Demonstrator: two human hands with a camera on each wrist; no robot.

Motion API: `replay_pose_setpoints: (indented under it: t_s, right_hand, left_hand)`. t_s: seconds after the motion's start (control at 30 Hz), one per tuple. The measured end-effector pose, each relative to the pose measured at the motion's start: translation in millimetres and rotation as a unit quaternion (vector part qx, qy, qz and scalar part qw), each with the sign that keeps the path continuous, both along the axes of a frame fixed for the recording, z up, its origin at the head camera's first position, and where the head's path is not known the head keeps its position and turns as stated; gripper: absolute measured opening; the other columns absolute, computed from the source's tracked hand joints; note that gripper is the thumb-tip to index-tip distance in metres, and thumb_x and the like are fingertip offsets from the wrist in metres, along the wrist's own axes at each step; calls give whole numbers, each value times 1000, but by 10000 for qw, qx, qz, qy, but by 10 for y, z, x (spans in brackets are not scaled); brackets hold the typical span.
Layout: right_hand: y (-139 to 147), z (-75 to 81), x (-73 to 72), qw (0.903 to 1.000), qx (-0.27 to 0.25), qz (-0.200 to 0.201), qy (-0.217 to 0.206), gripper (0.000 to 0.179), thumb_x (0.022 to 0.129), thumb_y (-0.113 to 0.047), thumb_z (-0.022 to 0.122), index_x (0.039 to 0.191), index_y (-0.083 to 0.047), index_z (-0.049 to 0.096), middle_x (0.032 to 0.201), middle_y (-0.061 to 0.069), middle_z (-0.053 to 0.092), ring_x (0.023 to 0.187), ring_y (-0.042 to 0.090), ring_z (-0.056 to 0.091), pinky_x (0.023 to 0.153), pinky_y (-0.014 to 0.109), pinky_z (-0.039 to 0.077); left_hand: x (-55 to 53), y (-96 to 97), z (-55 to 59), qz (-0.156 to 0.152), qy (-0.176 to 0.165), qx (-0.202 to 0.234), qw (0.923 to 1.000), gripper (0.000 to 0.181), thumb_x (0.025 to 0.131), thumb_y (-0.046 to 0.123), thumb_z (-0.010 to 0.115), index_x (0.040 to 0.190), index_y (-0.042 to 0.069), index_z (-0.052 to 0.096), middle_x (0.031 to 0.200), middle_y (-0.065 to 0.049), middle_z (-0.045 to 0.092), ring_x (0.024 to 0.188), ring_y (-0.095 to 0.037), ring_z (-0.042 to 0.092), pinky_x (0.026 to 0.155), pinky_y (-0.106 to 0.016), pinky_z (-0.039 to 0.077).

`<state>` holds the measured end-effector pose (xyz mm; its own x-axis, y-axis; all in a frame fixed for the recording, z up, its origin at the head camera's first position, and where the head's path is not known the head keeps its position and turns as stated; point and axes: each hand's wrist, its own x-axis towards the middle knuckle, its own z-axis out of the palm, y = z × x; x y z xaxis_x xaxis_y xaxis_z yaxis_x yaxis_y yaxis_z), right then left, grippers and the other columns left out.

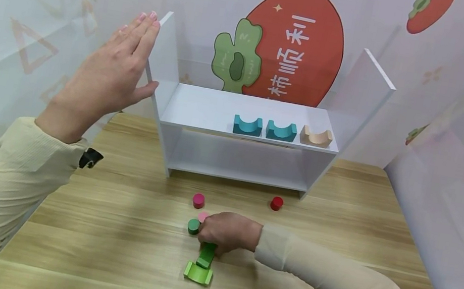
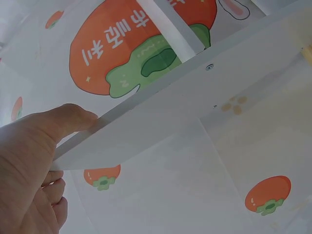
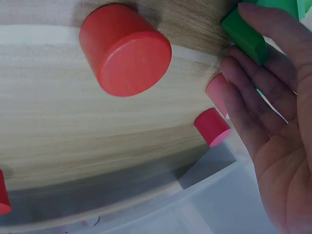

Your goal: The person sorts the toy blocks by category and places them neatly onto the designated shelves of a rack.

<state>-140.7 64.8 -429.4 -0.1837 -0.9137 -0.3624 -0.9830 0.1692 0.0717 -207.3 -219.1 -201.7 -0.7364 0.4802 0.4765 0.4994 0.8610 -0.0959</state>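
On the left, my left hand (image 1: 112,63) grips the side panel (image 2: 131,131) of a white shelf, its thumb over the panel's edge. My right hand (image 1: 228,233) is low over the wooden table and pinches a green block (image 3: 243,36) between thumb and fingers. Just in front of that block (image 1: 206,255) lies a light green arch block (image 1: 198,274). Close to the right fingertips are a dark green cylinder (image 1: 193,226) and a pink cylinder (image 1: 203,217), partly hidden by the hand. A magenta cylinder (image 1: 198,201) stands slightly farther back.
The white shelf (image 1: 239,158) stands at the back of the table. Two teal arch blocks (image 1: 247,126) and a beige one (image 1: 316,138) sit on its upper board. A red cylinder (image 1: 276,203) is before its right side; another red cylinder (image 3: 126,53) looms in the right wrist view.
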Motion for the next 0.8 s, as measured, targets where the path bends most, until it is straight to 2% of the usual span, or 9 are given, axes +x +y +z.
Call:
replay_pose_setpoints:
  t_s: [0.17, 0.3, 0.43, 0.6, 0.8]
  right_hand:
    - [33, 90, -15, 9997, 87, -226, -79, 12, 85, -26, 86, 91, -22, 76, 92, -10, 73, 72, 1, 53, 65, 12, 51]
    - [46, 206, -58, 9968, 19, -582, -550, 16, 85, -28, 86, 92, -19, 75, 85, -10, 68, 70, 1, 53, 62, 12, 47]
    - [60, 369, -108, 9909, -266, -782, -1060, 16, 86, -26, 86, 94, -15, 77, 85, -7, 73, 69, -1, 54, 62, 9, 46]
    - [86, 672, -184, 9826, -646, -834, -1531, 20, 88, -25, 85, 102, -11, 80, 90, -5, 77, 72, -2, 58, 68, 6, 51]
    - [145, 1128, -290, 9765, -1046, -978, -1609, 17, 90, -27, 83, 98, -13, 80, 88, -5, 77, 73, 0, 63, 69, 9, 54]
  left_hand:
    - [-4, -6, -13, -34, 34, 25, 10000, 100, 90, 13, 78, 165, -9, 15, 175, -27, 17, 164, -42, 19, 134, -57, 20]
    - [-9, -8, -14, -50, 32, 14, 10000, 102, 89, 14, 78, 164, -10, 14, 175, -27, 16, 164, -42, 19, 134, -57, 18]
    - [3, 0, 12, -13, 8, -43, 10000, 102, 89, 14, 80, 165, -8, 15, 175, -26, 17, 164, -42, 19, 134, -56, 20]
    - [11, 2, 18, 11, -22, -56, 10000, 102, 90, 15, 79, 165, -9, 14, 175, -26, 16, 164, -42, 19, 134, -56, 19]
    - [3, 0, 11, -18, -1, -64, 10000, 101, 90, 15, 78, 165, -9, 14, 175, -26, 16, 164, -42, 19, 134, -56, 18]
